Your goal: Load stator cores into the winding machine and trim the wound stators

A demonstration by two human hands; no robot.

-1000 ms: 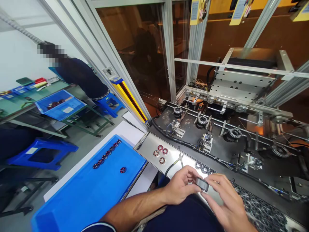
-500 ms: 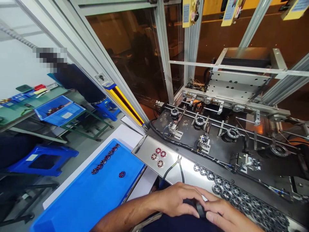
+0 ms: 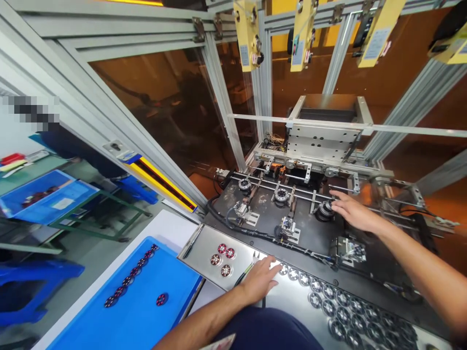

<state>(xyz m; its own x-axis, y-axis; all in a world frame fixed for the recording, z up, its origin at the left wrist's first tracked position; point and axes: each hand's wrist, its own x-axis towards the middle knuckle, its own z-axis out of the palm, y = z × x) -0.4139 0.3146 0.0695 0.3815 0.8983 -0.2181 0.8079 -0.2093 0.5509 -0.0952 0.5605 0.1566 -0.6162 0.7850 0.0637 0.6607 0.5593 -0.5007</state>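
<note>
My right hand (image 3: 350, 212) reaches out over the black machine bed. Its fingers are stretched out, and the fingertips touch a dark ring part (image 3: 323, 209) seated in the third fixture on the rails. My left hand (image 3: 260, 280) lies flat on the steel plate (image 3: 199, 253), fingers apart, over the handles of small pliers (image 3: 243, 276). Its fingertips come up to the first of a row of silver stator rings (image 3: 321, 297). I see nothing held in either hand.
Three red-wound stators (image 3: 222, 257) sit on the steel plate. A blue tray (image 3: 146, 311) at lower left carries a line of small wound parts (image 3: 129, 281). Two more fixtures (image 3: 280, 195) stand on the rails. A yellow light-curtain bar (image 3: 160, 183) and a glass-panelled frame enclose the machine. A co-worker sits far left.
Both hands were together at my lap holding a dark ring. They have parted: the right has gone forward to the fixture, the left onto the steel plate. The view has tilted up.
</note>
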